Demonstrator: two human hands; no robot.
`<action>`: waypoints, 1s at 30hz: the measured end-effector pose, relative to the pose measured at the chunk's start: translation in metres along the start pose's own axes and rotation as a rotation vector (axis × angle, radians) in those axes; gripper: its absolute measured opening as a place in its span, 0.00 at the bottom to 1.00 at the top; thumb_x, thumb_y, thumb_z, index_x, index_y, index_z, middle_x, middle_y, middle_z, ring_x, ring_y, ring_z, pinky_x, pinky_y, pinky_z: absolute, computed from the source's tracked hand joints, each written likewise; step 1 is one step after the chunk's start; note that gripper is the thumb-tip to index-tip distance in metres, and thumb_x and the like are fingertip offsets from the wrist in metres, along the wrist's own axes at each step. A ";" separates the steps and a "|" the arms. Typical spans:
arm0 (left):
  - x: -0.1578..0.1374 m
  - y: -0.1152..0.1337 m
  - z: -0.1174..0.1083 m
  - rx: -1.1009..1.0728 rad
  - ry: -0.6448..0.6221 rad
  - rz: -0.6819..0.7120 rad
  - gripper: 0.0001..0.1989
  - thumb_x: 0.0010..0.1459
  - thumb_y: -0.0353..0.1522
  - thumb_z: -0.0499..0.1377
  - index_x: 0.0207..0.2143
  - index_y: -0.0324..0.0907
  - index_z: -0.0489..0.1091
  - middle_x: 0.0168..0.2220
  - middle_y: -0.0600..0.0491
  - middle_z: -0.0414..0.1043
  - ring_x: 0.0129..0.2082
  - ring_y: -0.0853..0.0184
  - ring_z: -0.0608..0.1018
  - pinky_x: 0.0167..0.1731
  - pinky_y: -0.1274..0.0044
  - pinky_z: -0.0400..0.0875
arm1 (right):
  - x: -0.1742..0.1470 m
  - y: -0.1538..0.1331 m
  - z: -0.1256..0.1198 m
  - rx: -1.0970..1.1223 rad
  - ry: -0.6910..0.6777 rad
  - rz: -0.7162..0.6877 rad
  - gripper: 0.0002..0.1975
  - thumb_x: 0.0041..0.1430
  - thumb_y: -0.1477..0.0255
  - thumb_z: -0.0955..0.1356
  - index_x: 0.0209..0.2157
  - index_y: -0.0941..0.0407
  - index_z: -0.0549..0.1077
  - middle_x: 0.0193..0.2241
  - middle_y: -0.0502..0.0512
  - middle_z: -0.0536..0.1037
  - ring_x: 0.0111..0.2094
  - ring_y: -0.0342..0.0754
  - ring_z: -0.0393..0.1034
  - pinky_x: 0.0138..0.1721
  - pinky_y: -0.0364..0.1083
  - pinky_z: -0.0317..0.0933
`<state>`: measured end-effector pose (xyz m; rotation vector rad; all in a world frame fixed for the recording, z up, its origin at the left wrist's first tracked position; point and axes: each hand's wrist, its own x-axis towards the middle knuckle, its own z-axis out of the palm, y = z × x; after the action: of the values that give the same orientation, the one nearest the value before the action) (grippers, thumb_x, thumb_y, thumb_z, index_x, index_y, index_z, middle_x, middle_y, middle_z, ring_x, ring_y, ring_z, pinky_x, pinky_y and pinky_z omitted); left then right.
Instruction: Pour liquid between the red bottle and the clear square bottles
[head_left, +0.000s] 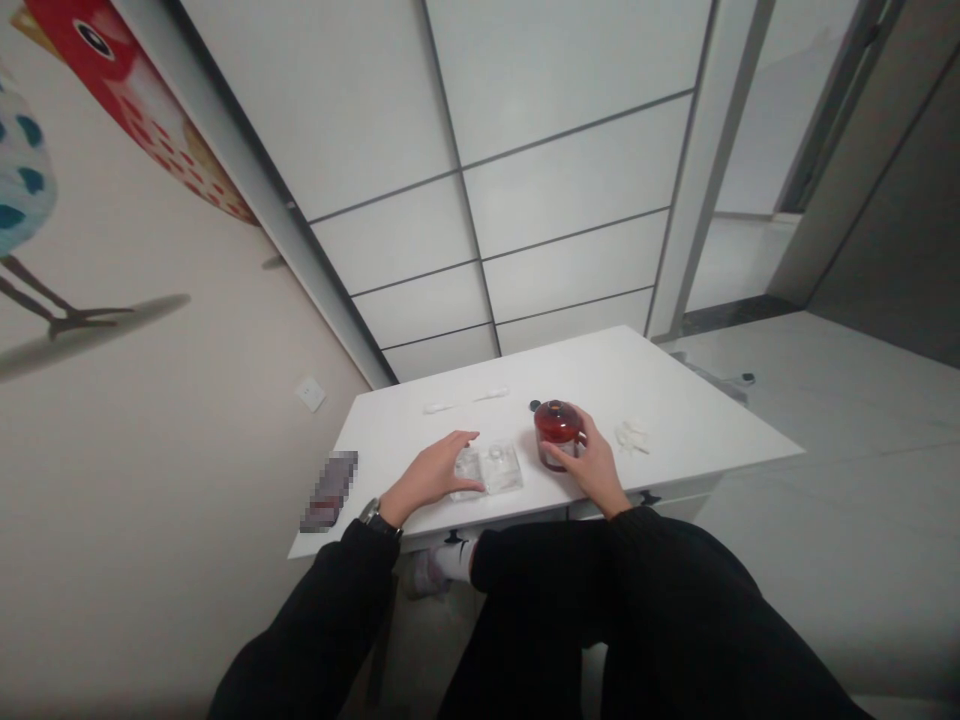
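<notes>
My right hand (596,465) is closed around a dark red, see-through bottle (555,425) with a pale label and a small opening at its top. The bottle is upright, at or just above the white table. My left hand (431,470) has thumb and fingers spread apart around the left part of a clear, boxy container (501,470); whether they touch it I cannot tell. A round neck or rim shows on the container's right part. Behind the bottle lies a small black cap (535,406).
Two thin white-ended sticks (491,394) lie toward the back of the white table (600,375). A crumpled pale item (632,436) is right of the bottle. A blurred-out dark object (330,490) lies at the left edge. White panels stand behind.
</notes>
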<state>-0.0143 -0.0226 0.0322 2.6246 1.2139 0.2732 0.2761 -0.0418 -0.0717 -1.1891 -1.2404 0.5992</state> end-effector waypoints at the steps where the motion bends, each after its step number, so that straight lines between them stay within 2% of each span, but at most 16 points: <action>1: 0.003 0.001 0.002 0.003 -0.003 0.006 0.23 0.69 0.41 0.63 0.62 0.42 0.69 0.63 0.43 0.70 0.58 0.54 0.77 0.57 0.55 0.76 | 0.000 0.000 0.000 0.001 -0.001 -0.001 0.42 0.52 0.52 0.77 0.64 0.53 0.67 0.62 0.65 0.75 0.57 0.63 0.75 0.55 0.60 0.72; 12: 0.016 -0.004 0.013 0.056 -0.021 0.058 0.20 0.69 0.40 0.63 0.59 0.41 0.71 0.59 0.44 0.73 0.55 0.56 0.78 0.54 0.58 0.78 | 0.002 0.003 0.000 0.005 -0.009 -0.004 0.42 0.52 0.53 0.78 0.65 0.52 0.68 0.62 0.64 0.75 0.58 0.62 0.74 0.56 0.60 0.71; 23: 0.022 -0.030 0.000 0.082 -0.037 0.052 0.20 0.69 0.40 0.63 0.59 0.41 0.71 0.59 0.44 0.73 0.54 0.56 0.79 0.53 0.59 0.78 | 0.002 -0.003 0.000 0.016 -0.008 0.006 0.40 0.51 0.55 0.78 0.63 0.51 0.69 0.62 0.63 0.76 0.57 0.63 0.75 0.56 0.61 0.71; 30: 0.031 -0.055 -0.013 0.083 -0.033 0.028 0.20 0.69 0.40 0.63 0.59 0.41 0.71 0.59 0.44 0.73 0.55 0.56 0.78 0.54 0.58 0.78 | 0.001 -0.011 -0.002 0.026 0.049 0.007 0.41 0.51 0.54 0.79 0.64 0.51 0.70 0.62 0.63 0.75 0.58 0.63 0.74 0.56 0.61 0.72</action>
<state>-0.0376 0.0369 0.0305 2.7071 1.2041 0.1880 0.2761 -0.0452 -0.0606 -1.1805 -1.1843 0.5868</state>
